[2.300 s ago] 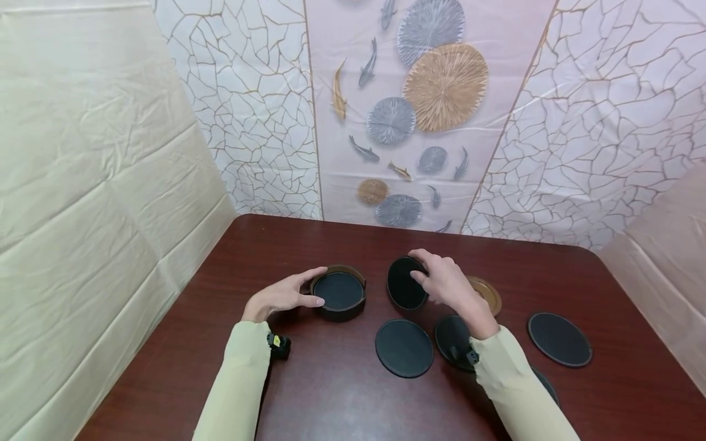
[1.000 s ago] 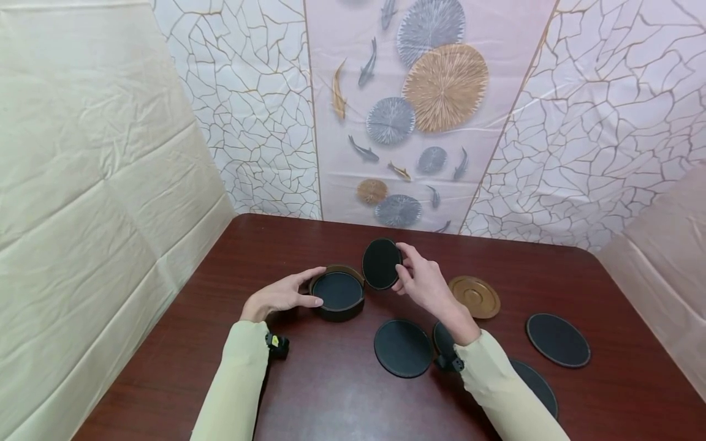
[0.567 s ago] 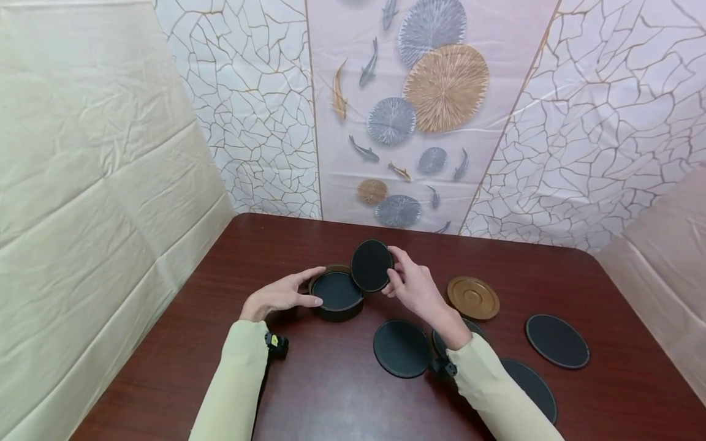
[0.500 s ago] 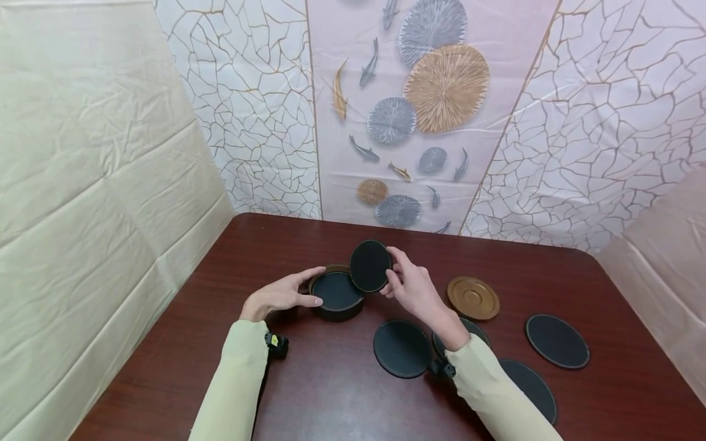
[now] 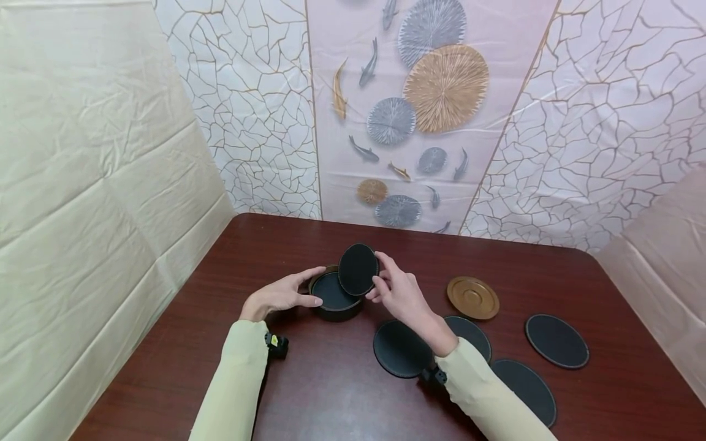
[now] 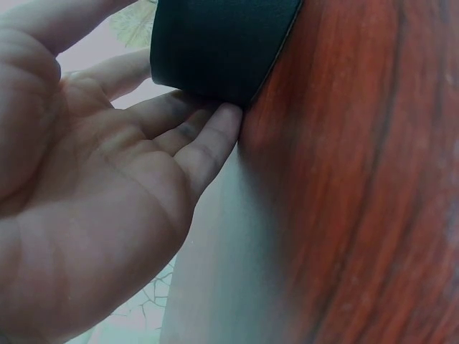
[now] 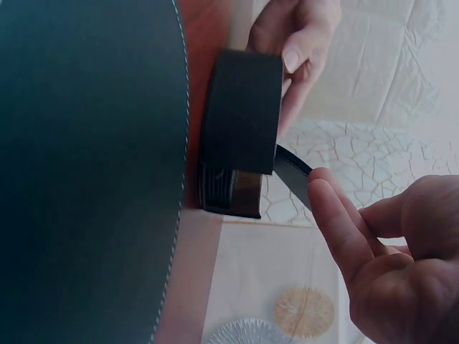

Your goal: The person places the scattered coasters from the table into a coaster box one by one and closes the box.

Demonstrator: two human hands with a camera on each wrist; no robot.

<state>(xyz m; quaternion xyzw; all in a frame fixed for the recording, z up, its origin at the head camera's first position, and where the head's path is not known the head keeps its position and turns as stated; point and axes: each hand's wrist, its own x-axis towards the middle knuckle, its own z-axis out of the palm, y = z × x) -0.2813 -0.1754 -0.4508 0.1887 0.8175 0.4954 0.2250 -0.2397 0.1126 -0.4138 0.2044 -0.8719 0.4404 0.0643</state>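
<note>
My right hand (image 5: pixel 401 295) pinches a round black coaster (image 5: pixel 357 269) by its right edge between thumb and fingers. The coaster is tilted, overlapping the right part of a round dark coaster holder (image 5: pixel 337 313). Inside the holder lies a black coaster (image 5: pixel 331 293); the right wrist view shows a stack of edges through the slot in its wall (image 7: pixel 219 188). Around the holder's left side my left hand (image 5: pixel 282 294) grips, thumb at the front and fingers at the back. Its fingertips touch the holder's wall (image 6: pixel 222 50) low down, close to the table, in the left wrist view.
Loose black coasters lie flat at the right: one under my right forearm (image 5: pixel 398 350), one behind it (image 5: pixel 471 334), one by the sleeve (image 5: pixel 526 389) and one farther right (image 5: pixel 557 341). A brown ringed disc (image 5: pixel 473 298) lies behind them on the dark red table (image 5: pixel 325 380).
My right hand has lifted the black coaster from beside the brown disc and carried it left until it overlaps the holder. The left hand has stayed at the holder.
</note>
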